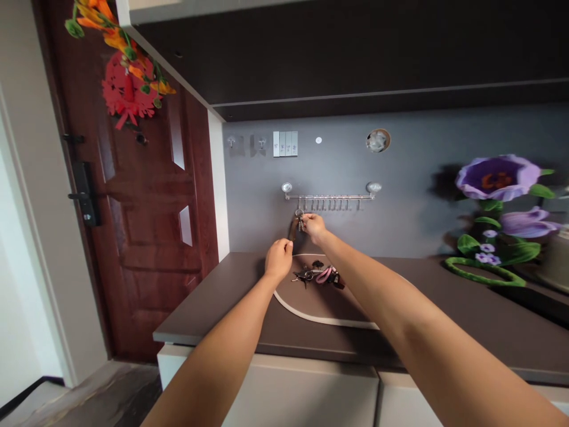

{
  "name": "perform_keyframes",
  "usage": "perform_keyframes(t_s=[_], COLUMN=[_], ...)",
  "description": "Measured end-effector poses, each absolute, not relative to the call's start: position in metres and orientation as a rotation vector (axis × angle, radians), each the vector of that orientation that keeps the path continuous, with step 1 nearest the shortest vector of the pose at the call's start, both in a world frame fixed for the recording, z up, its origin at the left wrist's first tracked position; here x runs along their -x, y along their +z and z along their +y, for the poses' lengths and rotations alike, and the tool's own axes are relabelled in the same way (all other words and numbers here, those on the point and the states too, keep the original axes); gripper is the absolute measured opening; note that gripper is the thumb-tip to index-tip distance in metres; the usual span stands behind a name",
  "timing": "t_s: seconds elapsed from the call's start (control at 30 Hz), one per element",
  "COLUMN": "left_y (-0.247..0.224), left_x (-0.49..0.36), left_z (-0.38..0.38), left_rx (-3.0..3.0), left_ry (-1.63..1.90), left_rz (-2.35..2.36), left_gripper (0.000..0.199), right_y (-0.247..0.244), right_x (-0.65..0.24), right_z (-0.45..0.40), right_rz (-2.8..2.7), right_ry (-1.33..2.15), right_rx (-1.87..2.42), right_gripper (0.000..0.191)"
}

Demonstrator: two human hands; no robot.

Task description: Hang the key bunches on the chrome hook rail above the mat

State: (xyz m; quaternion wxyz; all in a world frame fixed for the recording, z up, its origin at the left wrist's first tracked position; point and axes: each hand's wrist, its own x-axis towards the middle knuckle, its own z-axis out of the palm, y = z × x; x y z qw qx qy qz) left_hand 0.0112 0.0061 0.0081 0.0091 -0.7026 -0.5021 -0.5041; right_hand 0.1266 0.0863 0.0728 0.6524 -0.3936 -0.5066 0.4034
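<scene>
My right hand (pixel 315 228) is closed on a small bunch of keys (pixel 301 225), just below the left end of a clear wall rack (pixel 329 197) with several hooks. The key ring (pixel 299 213) is up at the leftmost hooks; I cannot tell whether it hangs on one. From the bunch a brown strap (pixel 293 229) runs down to my left hand (pixel 280 258), whose fingers are pinched round its lower end. Below my hands, more keys (pixel 304 274) with a pink loop (pixel 326 274) lie on a brown mat (pixel 306 305) with a pale edge.
The dark counter (pixel 208 302) runs under a low overhanging cabinet (pixel 355 59). Purple plush flowers (pixel 498 178) stand at the right. A red-brown door (pixel 146 255) with a black lock (pixel 86 193) is at the left. Orange flowers (pixel 115 38) hang at the upper left.
</scene>
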Motion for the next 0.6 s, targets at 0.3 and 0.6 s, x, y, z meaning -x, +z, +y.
perform_keyframes(t_s=[0.3,0.6], left_y=[0.005,0.006], left_x=[-0.011,-0.010], left_z=[0.008,0.001], left_rx=[2.298,2.474], left_ry=[-1.628,-1.609], left_rz=[-1.483,-1.445], left_gripper=[0.019,0.017], right_y=[0.070,0.054], right_x=[-0.141,-0.162], right_z=[0.066,0.013], right_rz=[-1.218,-1.324], right_ry=[0.842,0.942], right_rx=[0.969,0.941], right_gripper=[0.016,0.016])
